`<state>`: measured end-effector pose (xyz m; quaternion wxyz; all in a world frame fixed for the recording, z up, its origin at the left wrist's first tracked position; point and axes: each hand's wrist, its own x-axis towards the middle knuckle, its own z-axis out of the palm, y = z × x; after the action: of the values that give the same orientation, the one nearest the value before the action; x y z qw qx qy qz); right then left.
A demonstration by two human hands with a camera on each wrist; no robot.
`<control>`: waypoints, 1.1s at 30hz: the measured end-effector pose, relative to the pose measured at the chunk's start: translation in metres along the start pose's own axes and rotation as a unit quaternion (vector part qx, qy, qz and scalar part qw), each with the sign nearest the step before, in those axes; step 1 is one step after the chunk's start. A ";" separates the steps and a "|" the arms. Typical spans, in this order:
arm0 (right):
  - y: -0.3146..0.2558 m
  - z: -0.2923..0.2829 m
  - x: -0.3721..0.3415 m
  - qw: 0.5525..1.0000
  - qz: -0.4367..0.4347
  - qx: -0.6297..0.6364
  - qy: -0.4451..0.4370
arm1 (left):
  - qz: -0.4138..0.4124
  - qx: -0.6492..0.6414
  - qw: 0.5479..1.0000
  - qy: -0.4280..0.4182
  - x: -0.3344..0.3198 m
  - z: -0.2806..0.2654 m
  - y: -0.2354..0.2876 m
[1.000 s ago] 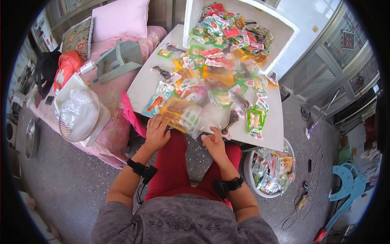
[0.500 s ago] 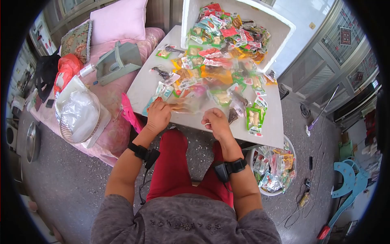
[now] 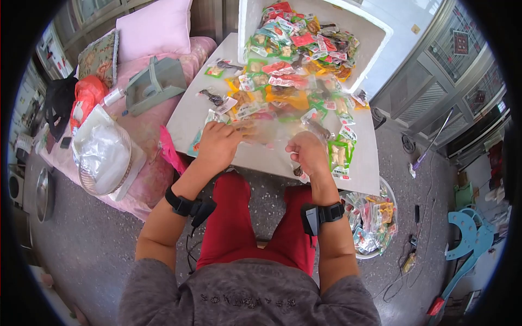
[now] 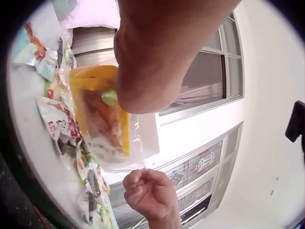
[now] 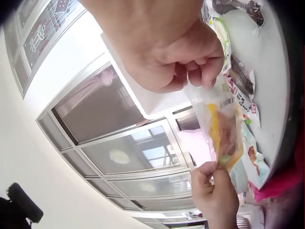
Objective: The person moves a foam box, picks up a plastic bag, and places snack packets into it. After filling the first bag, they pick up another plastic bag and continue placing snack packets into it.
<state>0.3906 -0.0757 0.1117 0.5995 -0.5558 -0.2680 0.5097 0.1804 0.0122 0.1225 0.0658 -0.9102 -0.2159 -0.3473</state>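
A clear plastic food bag with a yellow border and brown food inside is stretched upright between both hands. My left hand pinches its yellow end, beside a light green round spot, as the right wrist view shows. At the clear end of the bag, my right hand has its fingers curled and pinches the plastic edge. In the head view the bag is blurred and hangs over the front of the table. A blue-and-white packet lies close by the left hand.
Many sealed food packets are spread over the table. At the back, a white foam box lies with more packets in it. A white tub of packets stands on the floor at right. A basket holding clear plastic sits at left.
The yellow-bordered bag has been lifted from the table edge. My left hand has risen with it, and my right hand has gone from loosely spread fingers to pinching its clear end, moving right.
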 end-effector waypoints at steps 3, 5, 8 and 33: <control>0.046 -0.009 -0.005 0.999 0.026 -0.026 0.036 | 0.033 -0.019 0.999 0.015 -0.052 0.031 0.017; 0.074 -0.014 -0.008 0.997 0.037 -0.035 0.051 | 0.044 -0.025 0.998 -0.024 -0.083 0.049 0.028; 0.096 -0.018 -0.016 0.995 0.024 -0.061 0.073 | 0.045 -0.065 0.995 -0.067 -0.093 0.051 0.039; 0.099 -0.009 -0.028 0.977 -0.171 -0.099 0.082 | -0.301 -0.602 0.645 -0.362 0.054 0.129 -0.032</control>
<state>0.3580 -0.1181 0.0237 0.6396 -0.5981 -0.3581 0.3239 0.2805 0.0941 0.0600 -0.6884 -0.6872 -0.2279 -0.0440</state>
